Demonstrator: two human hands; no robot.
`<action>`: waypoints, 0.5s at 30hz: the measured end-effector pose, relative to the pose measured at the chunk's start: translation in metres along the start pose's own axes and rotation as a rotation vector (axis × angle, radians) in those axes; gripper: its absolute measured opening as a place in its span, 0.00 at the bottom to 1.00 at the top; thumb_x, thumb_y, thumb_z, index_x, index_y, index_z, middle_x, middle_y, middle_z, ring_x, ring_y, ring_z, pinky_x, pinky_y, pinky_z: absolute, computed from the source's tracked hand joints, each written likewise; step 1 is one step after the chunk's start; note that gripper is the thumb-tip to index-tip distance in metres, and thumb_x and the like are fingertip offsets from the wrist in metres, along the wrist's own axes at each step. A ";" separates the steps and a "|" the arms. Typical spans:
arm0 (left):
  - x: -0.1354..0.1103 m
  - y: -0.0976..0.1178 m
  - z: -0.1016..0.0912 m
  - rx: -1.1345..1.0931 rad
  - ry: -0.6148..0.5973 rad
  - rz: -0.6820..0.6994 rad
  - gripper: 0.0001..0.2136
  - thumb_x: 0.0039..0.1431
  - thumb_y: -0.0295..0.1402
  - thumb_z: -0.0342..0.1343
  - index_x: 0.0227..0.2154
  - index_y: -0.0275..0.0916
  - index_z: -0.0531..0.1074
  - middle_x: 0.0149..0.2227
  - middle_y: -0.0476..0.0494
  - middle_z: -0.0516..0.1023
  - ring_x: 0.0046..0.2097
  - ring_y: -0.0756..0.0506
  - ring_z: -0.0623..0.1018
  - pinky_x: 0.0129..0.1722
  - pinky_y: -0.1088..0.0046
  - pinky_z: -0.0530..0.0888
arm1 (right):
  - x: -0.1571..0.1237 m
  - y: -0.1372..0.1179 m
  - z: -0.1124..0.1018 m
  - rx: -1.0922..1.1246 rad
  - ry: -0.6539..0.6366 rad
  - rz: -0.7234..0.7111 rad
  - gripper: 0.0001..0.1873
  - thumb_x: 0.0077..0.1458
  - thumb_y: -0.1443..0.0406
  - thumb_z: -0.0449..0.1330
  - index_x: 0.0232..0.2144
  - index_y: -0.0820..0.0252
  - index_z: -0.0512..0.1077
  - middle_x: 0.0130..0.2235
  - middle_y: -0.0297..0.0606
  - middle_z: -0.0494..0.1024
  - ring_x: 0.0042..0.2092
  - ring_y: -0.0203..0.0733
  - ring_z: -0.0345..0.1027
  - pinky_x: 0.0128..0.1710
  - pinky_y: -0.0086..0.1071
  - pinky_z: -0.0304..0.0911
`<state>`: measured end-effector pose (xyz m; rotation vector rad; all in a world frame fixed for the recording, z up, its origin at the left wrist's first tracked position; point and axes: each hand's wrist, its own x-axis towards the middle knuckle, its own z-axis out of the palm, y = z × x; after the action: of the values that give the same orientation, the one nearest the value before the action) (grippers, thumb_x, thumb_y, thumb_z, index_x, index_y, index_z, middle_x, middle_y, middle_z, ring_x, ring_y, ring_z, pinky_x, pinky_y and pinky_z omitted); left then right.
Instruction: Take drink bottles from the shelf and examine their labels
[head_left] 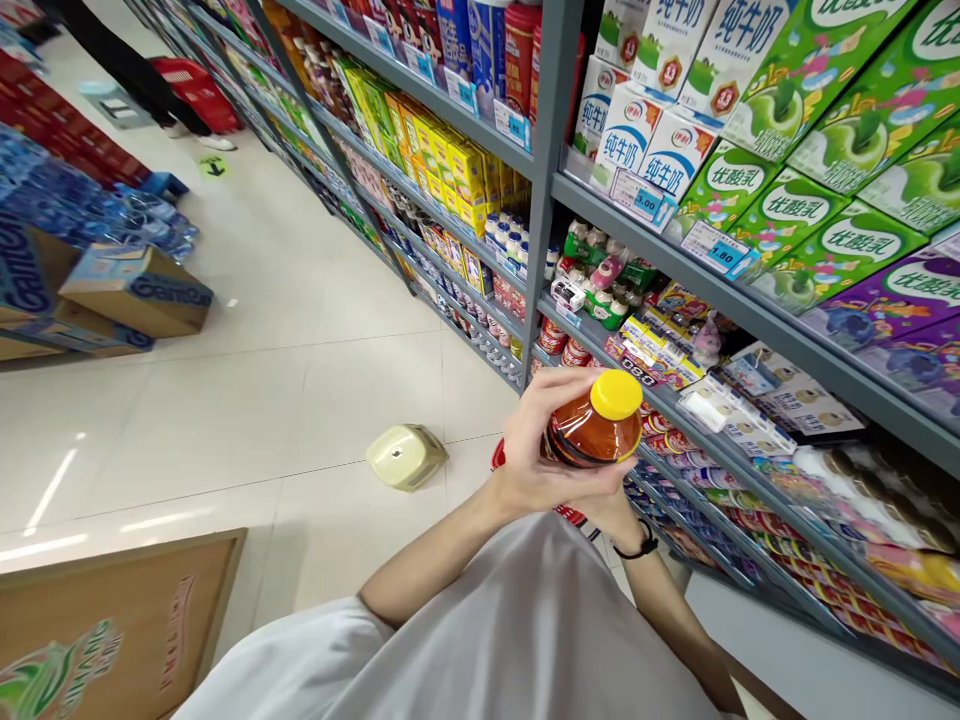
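Note:
I hold an amber-brown bottle with a yellow cap in front of my chest, beside the shop shelves. My left hand wraps round the bottle's left side, fingers curled over its shoulder. My right hand supports the bottle from beneath; only part of it shows, with a black band on its wrist. A red basket peeks out just below my hands, mostly hidden.
Grey shelves run along the right, packed with milk cartons, green drink boxes and small bottles. A pale plastic stool lies on the tiled floor. Cardboard boxes and water packs sit at left; another carton stands near me.

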<state>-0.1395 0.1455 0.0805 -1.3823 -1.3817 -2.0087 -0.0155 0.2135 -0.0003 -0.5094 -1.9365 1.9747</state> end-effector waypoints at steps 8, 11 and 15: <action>0.004 -0.001 0.009 0.011 -0.008 0.062 0.36 0.51 0.39 0.76 0.61 0.36 0.70 0.52 0.31 0.79 0.53 0.38 0.81 0.53 0.58 0.80 | 0.000 0.015 -0.018 0.158 -0.031 0.024 0.41 0.43 0.56 0.79 0.57 0.61 0.72 0.55 0.49 0.80 0.54 0.56 0.78 0.56 0.48 0.77; 0.003 -0.002 0.012 0.019 -0.016 0.046 0.36 0.51 0.40 0.76 0.61 0.36 0.70 0.52 0.31 0.79 0.53 0.38 0.81 0.52 0.58 0.80 | 0.000 0.019 -0.020 0.253 -0.012 0.046 0.41 0.43 0.56 0.79 0.58 0.59 0.72 0.56 0.48 0.79 0.57 0.57 0.76 0.57 0.49 0.77; -0.002 -0.010 0.011 0.047 0.066 -0.024 0.35 0.50 0.39 0.76 0.61 0.38 0.72 0.53 0.35 0.79 0.54 0.40 0.79 0.55 0.61 0.78 | 0.002 0.026 -0.020 0.413 -0.014 0.023 0.35 0.56 0.46 0.69 0.61 0.54 0.72 0.61 0.45 0.77 0.65 0.56 0.70 0.65 0.51 0.70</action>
<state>-0.1399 0.1593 0.0740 -1.2736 -1.4136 -2.0049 -0.0076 0.2312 -0.0262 -0.4071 -1.4712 2.3123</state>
